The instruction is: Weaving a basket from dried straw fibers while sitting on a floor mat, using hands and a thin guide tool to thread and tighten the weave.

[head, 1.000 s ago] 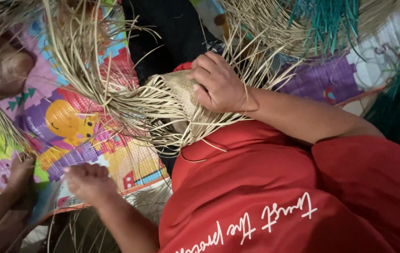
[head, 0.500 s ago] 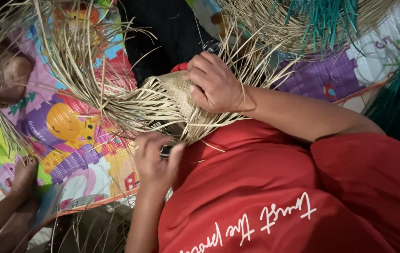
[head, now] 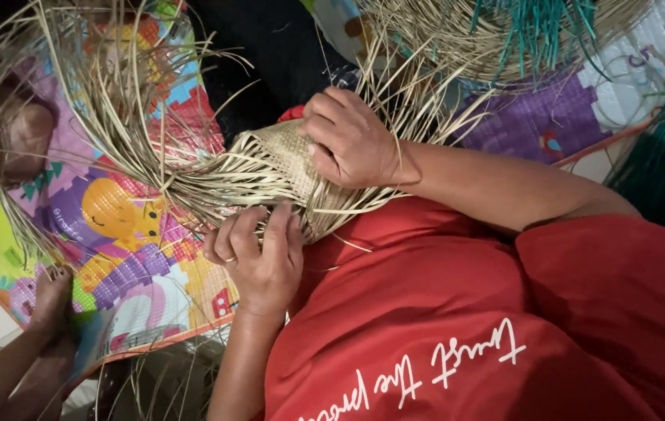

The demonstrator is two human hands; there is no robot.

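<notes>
Weaving looks maybe halfway: a tight woven patch [head: 285, 156] is pinned under the right hand [head: 352, 140], loose straw strands [head: 153, 156] get pinched by left-hand fingers [head: 274, 234].

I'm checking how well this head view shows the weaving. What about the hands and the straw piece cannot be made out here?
- Head view: the woven straw piece is partly covered by the right hand; its underside is hidden.
- Head view: the left hand shows only its back, so which strands the fingertips pinch cannot be told.
- Head view: the green-strand bundle is cut off by the top edge.
- Head view: another person's foot is cut off at bottom left.
</notes>
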